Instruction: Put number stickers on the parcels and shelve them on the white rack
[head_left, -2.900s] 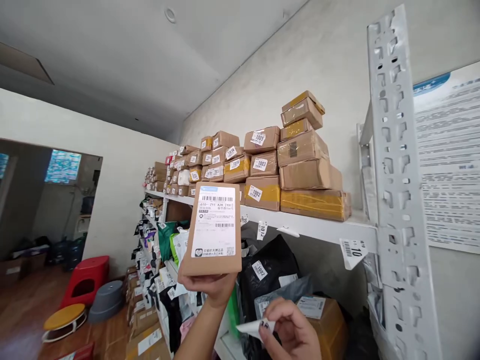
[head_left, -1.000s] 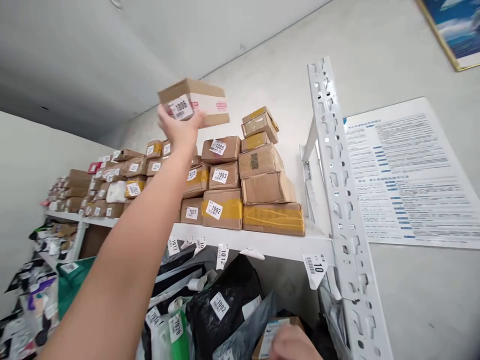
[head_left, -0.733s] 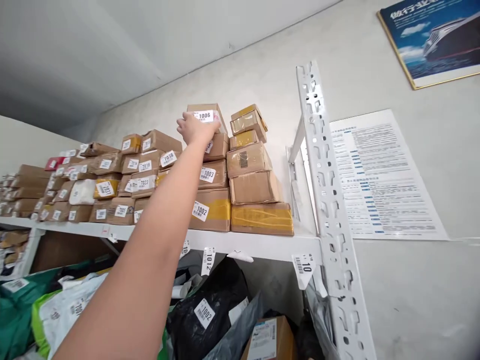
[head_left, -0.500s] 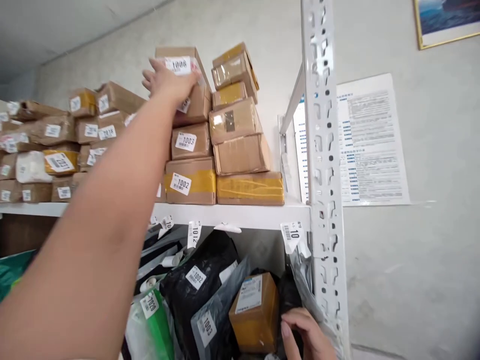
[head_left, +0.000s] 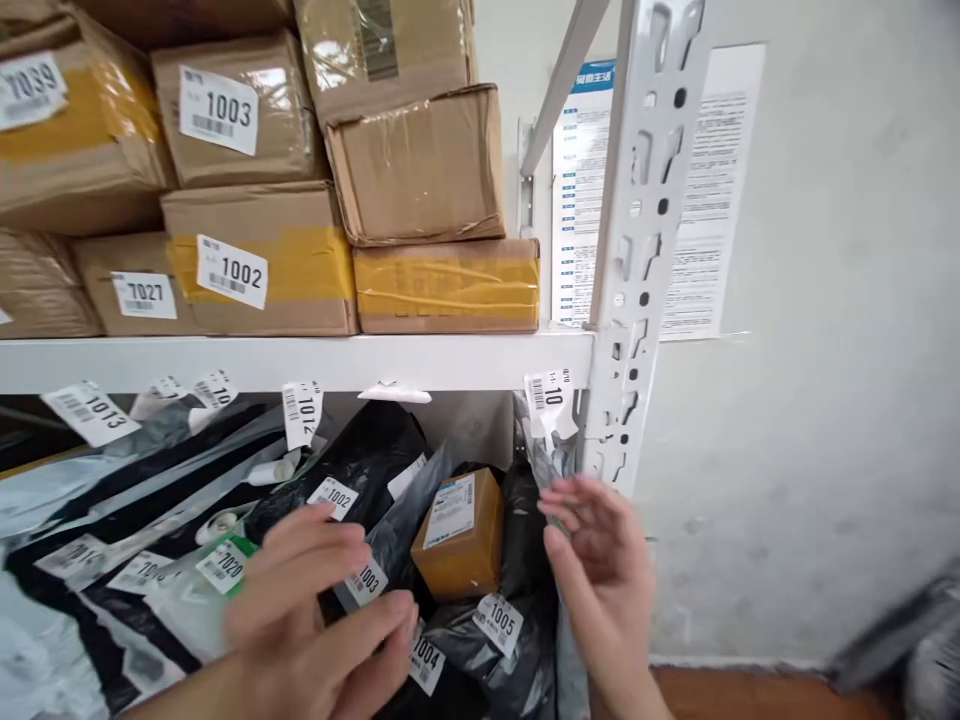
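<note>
My left hand (head_left: pixel 315 610) hovers low in front of the lower shelf, fingers stretched out and empty, blurred by motion, over black and grey poly mailers labelled 1002 (head_left: pixel 334 497), 1003 (head_left: pixel 367 580) and 1004 (head_left: pixel 426 665). My right hand (head_left: pixel 600 570) is open, fingers apart, beside a black bag tagged 1005 (head_left: pixel 499 622) and just right of a small brown box (head_left: pixel 461 535) with a white shipping label. Neither hand holds anything.
Above, a white shelf board (head_left: pixel 300 360) carries taped cardboard boxes numbered 1002 (head_left: pixel 259 262), 1003 (head_left: pixel 236 110) and 7027 (head_left: pixel 135 290). A perforated white upright (head_left: pixel 637 230) stands at the right, with a "10" tag (head_left: pixel 551 395). A printed notice (head_left: pixel 705 190) hangs on the grey wall.
My left hand set the box marked 1006 on top of the stack and came down empty. The view dropped to the lower shelf, where both hands now hover over the bags.
</note>
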